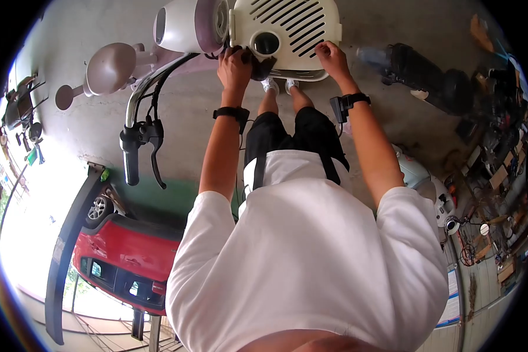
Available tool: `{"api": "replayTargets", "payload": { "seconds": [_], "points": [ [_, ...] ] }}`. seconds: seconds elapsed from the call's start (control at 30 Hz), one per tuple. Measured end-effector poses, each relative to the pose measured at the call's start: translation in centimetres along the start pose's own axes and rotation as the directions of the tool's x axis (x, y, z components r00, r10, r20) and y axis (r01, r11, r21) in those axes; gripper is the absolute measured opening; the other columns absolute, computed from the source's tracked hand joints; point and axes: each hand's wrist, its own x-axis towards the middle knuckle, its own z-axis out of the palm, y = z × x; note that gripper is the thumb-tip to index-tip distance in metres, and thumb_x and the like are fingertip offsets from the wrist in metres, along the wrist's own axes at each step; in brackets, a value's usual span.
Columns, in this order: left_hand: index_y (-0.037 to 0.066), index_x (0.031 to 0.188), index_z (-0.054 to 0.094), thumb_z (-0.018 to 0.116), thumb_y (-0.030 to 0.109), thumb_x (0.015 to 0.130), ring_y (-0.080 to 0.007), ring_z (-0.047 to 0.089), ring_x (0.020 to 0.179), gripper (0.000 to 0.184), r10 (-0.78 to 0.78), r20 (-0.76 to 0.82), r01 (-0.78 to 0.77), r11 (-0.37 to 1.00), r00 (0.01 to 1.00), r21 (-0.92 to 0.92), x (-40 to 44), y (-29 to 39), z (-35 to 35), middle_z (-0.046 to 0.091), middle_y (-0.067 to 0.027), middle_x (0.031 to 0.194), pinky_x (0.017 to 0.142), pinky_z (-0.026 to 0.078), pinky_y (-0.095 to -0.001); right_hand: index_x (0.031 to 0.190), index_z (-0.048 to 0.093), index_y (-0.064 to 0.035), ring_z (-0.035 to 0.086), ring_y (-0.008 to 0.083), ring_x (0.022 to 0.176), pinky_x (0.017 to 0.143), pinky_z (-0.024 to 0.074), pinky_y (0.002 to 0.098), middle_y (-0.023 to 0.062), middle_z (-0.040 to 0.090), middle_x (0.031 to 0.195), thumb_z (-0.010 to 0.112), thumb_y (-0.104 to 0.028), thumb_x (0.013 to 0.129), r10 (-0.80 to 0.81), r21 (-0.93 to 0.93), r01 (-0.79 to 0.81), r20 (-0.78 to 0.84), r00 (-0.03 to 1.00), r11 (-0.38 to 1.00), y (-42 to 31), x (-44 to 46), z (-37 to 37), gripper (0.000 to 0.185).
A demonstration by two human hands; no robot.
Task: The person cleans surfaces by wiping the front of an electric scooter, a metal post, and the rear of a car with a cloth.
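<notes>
A cream plastic basket with dark slots and a round hole lies in front of me, beside the handlebar of a pale scooter. My left hand is at its left corner with the fingers curled. A dark patch beside those fingers may be a cloth or a shadow; what the hand grips is hidden. At the right edge, my right hand has bent fingers close together, touching or just above the slotted surface. Nothing I can name shows between them. Black straps with small boxes sit on both wrists.
A chrome handlebar with a black grip and brake lever curves to my left. A white and mauve scooter headlamp housing is at the top. A dark machine part lies on the right, near piled clutter. A red car stands lower left.
</notes>
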Motion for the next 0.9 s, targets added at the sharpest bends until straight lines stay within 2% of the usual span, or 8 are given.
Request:
{"api": "replayTargets", "payload": {
  "seconds": [0.17,0.23,0.37,0.43,0.53,0.73,0.8,0.9],
  "points": [
    [0.012,0.089,0.075,0.071,0.021,0.079,-0.0348,0.062,0.096,0.014,-0.007,0.005,0.007,0.999,1.000,0.045,-0.3,1.5,0.6,0.068,-0.0046,0.100,0.077,0.055,-0.0456,0.092,0.068,-0.0044,0.068,0.0220,0.072,0.069,0.0541,0.0336,0.0093,0.069,0.078,0.069,-0.023,0.088,-0.003,0.045,0.005,-0.037,0.999,0.999,-0.5,-0.4,0.1,0.019],
    [0.013,0.099,0.077,0.073,0.023,0.081,-0.0366,0.062,0.098,0.021,0.035,0.144,-0.039,0.999,0.989,0.019,-0.4,1.0,0.3,0.069,-0.0068,0.104,0.084,0.053,-0.0464,0.092,0.068,-0.0042,0.067,0.0221,0.071,0.069,0.0541,0.0338,0.0091,0.069,0.078,0.069,-0.023,0.088,-0.035,0.017,0.036,-0.032,0.999,0.999,-0.1,-0.3,0.1,0.020],
    [0.012,0.098,0.076,0.073,0.023,0.082,-0.0369,0.062,0.097,0.020,0.118,0.194,-0.118,0.993,0.974,-0.012,-0.5,0.4,-0.1,0.069,-0.0074,0.104,0.083,0.053,-0.0474,0.093,0.068,-0.0042,0.067,0.0226,0.072,0.070,0.0541,0.0345,0.0094,0.069,0.078,0.070,-0.024,0.087,-0.051,0.030,0.053,-0.064,0.997,0.998,0.2,-0.3,0.5,0.021],
    [0.013,0.092,0.075,0.072,0.021,0.080,-0.0357,0.062,0.097,0.016,-0.049,0.029,0.049,0.999,0.998,-0.001,-0.3,0.7,0.3,0.068,-0.0062,0.101,0.079,0.054,-0.0467,0.093,0.068,-0.0046,0.068,0.0234,0.074,0.070,0.0544,0.0349,0.0095,0.069,0.080,0.070,-0.025,0.087,-0.031,0.023,0.032,-0.036,0.999,0.999,0.2,-0.2,0.3,0.022],
    [0.013,0.096,0.076,0.072,0.022,0.080,-0.0367,0.062,0.097,0.018,-0.076,0.004,0.076,0.997,0.997,0.025,-0.6,1.1,1.3,0.068,-0.0074,0.103,0.080,0.054,-0.0477,0.093,0.068,-0.0049,0.068,0.0247,0.074,0.070,0.0548,0.0352,0.0095,0.069,0.080,0.071,-0.025,0.086,-0.021,0.039,0.023,-0.053,0.998,0.999,0.5,-0.3,0.4,0.021],
    [0.011,0.099,0.075,0.071,0.027,0.084,-0.0383,0.062,0.097,0.022,0.022,0.172,-0.020,1.000,0.985,-0.017,-0.6,1.1,-0.1,0.068,-0.0115,0.104,0.083,0.052,-0.0479,0.092,0.068,-0.0053,0.069,0.0250,0.074,0.070,0.0549,0.0348,0.0097,0.070,0.081,0.071,-0.023,0.085,-0.065,0.033,0.067,-0.071,0.995,0.997,0.8,-0.2,0.6,0.019],
    [0.012,0.099,0.075,0.070,0.027,0.085,-0.0384,0.062,0.097,0.021,0.013,0.166,-0.012,1.000,0.986,-0.010,-0.2,0.7,0.0,0.068,-0.0114,0.104,0.084,0.052,-0.0473,0.092,0.068,-0.0053,0.069,0.0249,0.074,0.070,0.0548,0.0347,0.0097,0.070,0.081,0.071,-0.023,0.085,-0.063,0.029,0.065,-0.052,0.997,0.998,0.8,0.1,0.6,0.019],
    [0.014,0.094,0.075,0.071,0.022,0.080,-0.0366,0.062,0.097,0.017,-0.020,0.018,0.020,1.000,1.000,-0.016,-0.6,0.0,1.9,0.068,-0.0074,0.106,0.079,0.054,-0.0471,0.092,0.068,-0.0053,0.069,0.0244,0.074,0.069,0.0546,0.0346,0.0094,0.070,0.080,0.071,-0.022,0.085,-0.046,0.044,0.048,-0.038,0.998,0.998,0.3,-0.2,0.3,0.019]
  ]
}}
